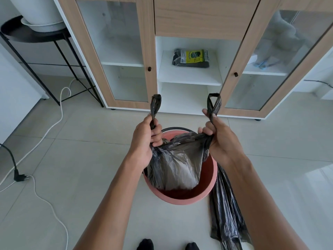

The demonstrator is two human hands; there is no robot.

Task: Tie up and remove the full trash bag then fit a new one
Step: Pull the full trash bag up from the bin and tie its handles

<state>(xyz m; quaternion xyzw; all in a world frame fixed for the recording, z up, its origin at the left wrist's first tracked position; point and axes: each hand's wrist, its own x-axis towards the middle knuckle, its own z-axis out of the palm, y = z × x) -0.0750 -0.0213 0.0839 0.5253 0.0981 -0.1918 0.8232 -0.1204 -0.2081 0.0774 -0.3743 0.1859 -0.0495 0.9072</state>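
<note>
A full dark grey trash bag (177, 165) sits inside a pink round bin (182, 198) on the tiled floor. My left hand (145, 139) is closed around the bag's left handle, whose loop sticks up above my fist. My right hand (220, 137) grips the right handle the same way. Both handles are pulled apart and upward over the bin. A second, flat black bag (225, 213) lies on the floor just right of the bin, partly under my right forearm. A pack of trash bags (191, 57) with a yellow label rests on the cabinet's open middle shelf.
A wooden cabinet with glass doors (126, 56) stands right behind the bin. A black side table (36, 35) holding a white pot is at the far left. A white cable (54, 121) and a black plug (20, 177) trail over the floor on the left. My feet in black socks (146, 245) are at the bottom edge.
</note>
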